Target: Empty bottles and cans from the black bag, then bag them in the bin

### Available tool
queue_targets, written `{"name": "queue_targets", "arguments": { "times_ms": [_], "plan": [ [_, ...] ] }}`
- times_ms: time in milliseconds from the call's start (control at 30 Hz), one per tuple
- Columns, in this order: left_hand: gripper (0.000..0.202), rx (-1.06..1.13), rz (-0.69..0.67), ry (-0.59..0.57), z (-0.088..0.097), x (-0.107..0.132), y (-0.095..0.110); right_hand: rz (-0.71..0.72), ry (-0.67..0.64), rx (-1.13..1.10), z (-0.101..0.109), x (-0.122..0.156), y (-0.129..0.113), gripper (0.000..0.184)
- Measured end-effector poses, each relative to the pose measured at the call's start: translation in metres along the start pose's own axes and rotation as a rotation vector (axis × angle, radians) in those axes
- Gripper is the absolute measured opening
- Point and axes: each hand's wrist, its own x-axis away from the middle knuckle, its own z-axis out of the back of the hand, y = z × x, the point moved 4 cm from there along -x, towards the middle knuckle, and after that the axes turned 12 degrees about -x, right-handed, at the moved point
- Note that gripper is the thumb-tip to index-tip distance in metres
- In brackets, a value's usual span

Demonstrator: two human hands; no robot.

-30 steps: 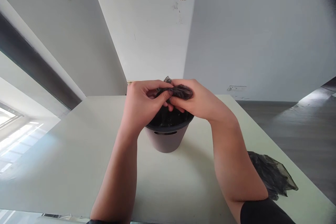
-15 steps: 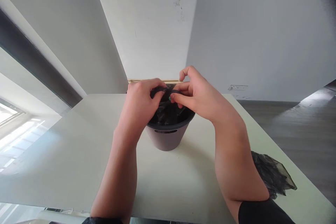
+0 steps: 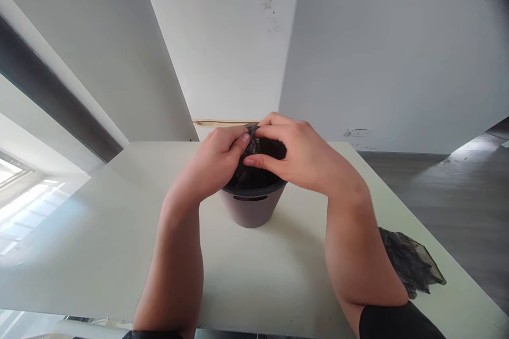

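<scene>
A grey-mauve trash bin [image 3: 251, 213] with a dark rim and a slot handle stands upright on the white table [image 3: 119, 233]. Above its opening, a black plastic garbage bag [image 3: 253, 144] is bunched up, its lower part down inside the dark bin. My left hand [image 3: 223, 156] pinches the gathered bag between thumb and fingers. Opposite it, my right hand [image 3: 298, 151] curves over the bin's right side, thumb well apart from the fingers. Its fingertips touch or lie close to the bunched plastic; their exact contact is hidden.
Another crumpled black plastic bag [image 3: 413, 262] lies near the table's right edge, beside my right forearm. Behind the table rises a wall [image 3: 222, 42] with peeled paint, and a socket [image 3: 358, 132] sits low on the right wall.
My right thumb has come away from its fingers and spread over the bin. My left hand has turned slightly inward, keeping its pinch on the gathered plastic.
</scene>
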Motion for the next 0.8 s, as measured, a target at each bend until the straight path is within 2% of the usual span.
{"name": "queue_targets", "arguments": {
  "times_ms": [100, 167, 267, 400, 533, 667, 800],
  "plan": [
    [0.037, 0.022, 0.04, -0.012, 0.0, 0.001, -0.002, 0.008, 0.061, 0.036, 0.001, -0.002, 0.002, 0.022],
    [0.036, 0.039, 0.098, 0.081, 0.004, 0.0, -0.007, 0.017, 0.092, 0.037, 0.004, -0.002, 0.004, 0.025],
    [0.021, 0.059, 0.183, 0.23, 0.012, 0.0, -0.015, 0.036, 0.108, 0.005, 0.007, -0.002, 0.004, 0.027],
    [0.007, 0.083, 0.209, 0.206, 0.016, 0.001, -0.014, 0.039, 0.134, -0.037, 0.009, -0.002, 0.007, 0.028],
    [0.01, 0.093, 0.192, 0.19, 0.017, 0.003, -0.009, 0.026, 0.108, -0.06, 0.007, -0.004, 0.012, 0.028],
    [0.011, 0.083, 0.172, 0.296, 0.018, 0.002, -0.014, 0.004, 0.077, -0.05, 0.008, -0.004, 0.01, 0.028],
    [0.008, 0.025, 0.201, 0.372, 0.018, -0.001, -0.029, -0.01, 0.036, 0.008, 0.008, -0.001, 0.013, 0.028]
  ]
}}
